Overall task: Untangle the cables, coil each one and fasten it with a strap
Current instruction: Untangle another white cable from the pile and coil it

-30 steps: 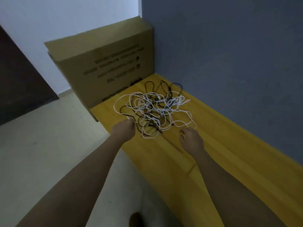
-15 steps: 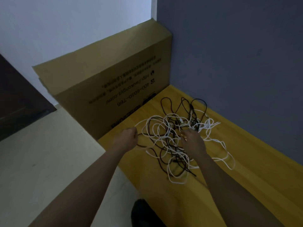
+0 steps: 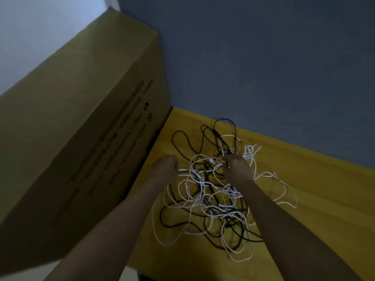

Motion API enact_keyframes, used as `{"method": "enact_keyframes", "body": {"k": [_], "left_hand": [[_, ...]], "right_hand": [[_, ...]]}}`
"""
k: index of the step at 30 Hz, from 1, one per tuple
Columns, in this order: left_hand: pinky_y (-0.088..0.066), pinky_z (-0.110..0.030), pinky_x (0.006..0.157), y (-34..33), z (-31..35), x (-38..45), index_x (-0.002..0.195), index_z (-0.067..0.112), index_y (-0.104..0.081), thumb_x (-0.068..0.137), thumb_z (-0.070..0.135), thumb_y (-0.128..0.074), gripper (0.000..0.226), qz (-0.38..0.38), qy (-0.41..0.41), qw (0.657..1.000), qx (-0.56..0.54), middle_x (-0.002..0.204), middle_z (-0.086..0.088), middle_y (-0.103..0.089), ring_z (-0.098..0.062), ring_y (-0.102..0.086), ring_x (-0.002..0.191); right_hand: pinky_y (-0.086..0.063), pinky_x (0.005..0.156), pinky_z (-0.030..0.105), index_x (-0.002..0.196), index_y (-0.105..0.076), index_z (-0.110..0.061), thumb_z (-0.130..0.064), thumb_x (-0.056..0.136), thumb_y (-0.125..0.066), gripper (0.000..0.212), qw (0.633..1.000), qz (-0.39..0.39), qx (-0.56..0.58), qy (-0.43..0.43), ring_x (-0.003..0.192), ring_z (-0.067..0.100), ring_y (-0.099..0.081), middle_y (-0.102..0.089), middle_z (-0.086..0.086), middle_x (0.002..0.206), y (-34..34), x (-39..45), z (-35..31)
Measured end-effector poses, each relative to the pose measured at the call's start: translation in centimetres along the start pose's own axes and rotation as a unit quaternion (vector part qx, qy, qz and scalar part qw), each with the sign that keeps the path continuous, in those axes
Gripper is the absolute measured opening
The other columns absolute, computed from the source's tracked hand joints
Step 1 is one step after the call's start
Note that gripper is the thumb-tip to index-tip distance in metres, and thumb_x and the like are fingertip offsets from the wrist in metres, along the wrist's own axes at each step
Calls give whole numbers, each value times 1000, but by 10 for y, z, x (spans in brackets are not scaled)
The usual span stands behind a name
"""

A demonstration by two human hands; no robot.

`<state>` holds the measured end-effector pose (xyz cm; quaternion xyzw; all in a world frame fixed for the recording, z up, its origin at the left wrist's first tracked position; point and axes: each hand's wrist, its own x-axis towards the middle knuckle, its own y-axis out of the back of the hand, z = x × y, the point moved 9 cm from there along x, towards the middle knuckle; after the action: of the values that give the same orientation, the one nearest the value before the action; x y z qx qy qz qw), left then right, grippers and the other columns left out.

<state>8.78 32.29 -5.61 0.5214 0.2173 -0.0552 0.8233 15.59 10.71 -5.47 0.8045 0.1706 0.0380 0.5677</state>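
Both hands work the cable tangle (image 3: 213, 195): left hand (image 3: 165, 169) grips a white strand, right hand (image 3: 237, 169) pinches another; tracing one end free beats pulling hard.

A loose tangle of thin white and black cables (image 3: 213, 191) lies spread on the yellow wooden desk (image 3: 316, 191), which meets a grey-blue wall (image 3: 263, 57). The left hand (image 3: 165, 169), fingers curled, grips a white strand at the tangle's left edge, while the right hand (image 3: 238, 169) pinches white cable near its top. A large brown cardboard box (image 3: 81, 128) with upside-down print stands against the desk's left side.
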Motion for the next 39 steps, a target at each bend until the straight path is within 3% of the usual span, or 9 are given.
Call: {"method": "enact_keyframes", "body": {"k": [7, 13, 16, 20, 23, 30, 34, 36, 39], "left_hand": [[-42, -36, 68, -37, 31, 87, 108, 9, -56, 103, 33, -41, 29, -87, -72, 990, 84, 102, -11, -59, -30, -58, 91], [-32, -30, 55, -56, 33, 106, 66, 18, -48, 100, 26, -48, 35, -113, -82, 987, 76, 62, -2, -41, -23, -41, 60], [-32, -32, 55, -46, 42, 102, 80, 15, -55, 100, 23, -46, 24, -133, -80, 986, 59, 67, -3, -45, -19, -40, 57], [-50, -37, 71, -5, 73, 86, 94, 15, -61, 98, 21, -50, 13, -105, -129, 985, -53, 86, -5, -65, -23, -62, 79], [-49, -26, 66, 34, 104, 58, 95, 15, -61, 97, 20, -54, 8, -95, -176, 967, -157, 81, 1, -69, -7, -64, 69], [-51, -15, 57, 125, 156, -36, 99, 9, -53, 92, 9, -61, 11, -32, -228, 893, -387, 74, -3, -66, -4, -64, 58], [-55, -18, 62, 184, 169, -92, 123, 28, -38, 92, 4, -60, 45, 11, -278, 860, -428, 73, -5, -66, -9, -64, 61], [-56, -18, 67, 211, 178, -120, 126, 19, -52, 94, 6, -57, 35, 34, -312, 862, -397, 77, -5, -64, -9, -63, 67], [-56, -17, 69, 252, 188, -155, 115, -2, -62, 95, 6, -57, 22, 67, -345, 843, -406, 77, -4, -63, -9, -62, 69]], "right_hand": [[-46, 85, 36, 117, -64, -14, -13, 92, -50, 29, 997, 3, -6, -74, 114, 29, -52, -58, 8, 122, -22, 23, 4], [-46, 88, 35, 118, -62, -12, -12, 91, -50, 30, 995, 2, 14, -98, 115, 30, -51, -57, 10, 122, -31, 21, 3], [-44, 88, 35, 119, -62, -12, -10, 90, -51, 32, 992, 22, 39, -114, 116, 30, -50, -57, 10, 123, -24, 10, 6], [-44, 84, 34, 121, -63, -12, -14, 93, -52, 30, 986, 64, 83, -130, 112, 29, -52, -59, 10, 121, 1, -16, 5], [-44, 75, 30, 114, -67, -11, -18, 93, -56, 25, 971, 122, 158, -129, 97, 27, -60, -65, 9, 109, 27, -41, -4], [-43, 67, 24, 92, -70, -15, -23, 93, -60, 13, 938, 212, 263, -78, 75, -1, -56, -63, -8, 85, 82, -91, -60], [-46, 87, 36, 128, -52, -11, -13, 89, -60, 39, 916, 303, 221, -143, 112, 26, -51, -52, 10, 124, 125, -124, -76], [-36, 100, 37, 142, -36, -15, -13, 85, -60, 61, 915, 307, 228, -125, 125, 23, -36, -39, 8, 137, 151, -130, -95], [-33, 101, 29, 133, -48, -12, -18, 93, -56, 41, 919, 286, 270, -36, 125, 19, -40, -49, 4, 130, 191, -126, -136]]}}
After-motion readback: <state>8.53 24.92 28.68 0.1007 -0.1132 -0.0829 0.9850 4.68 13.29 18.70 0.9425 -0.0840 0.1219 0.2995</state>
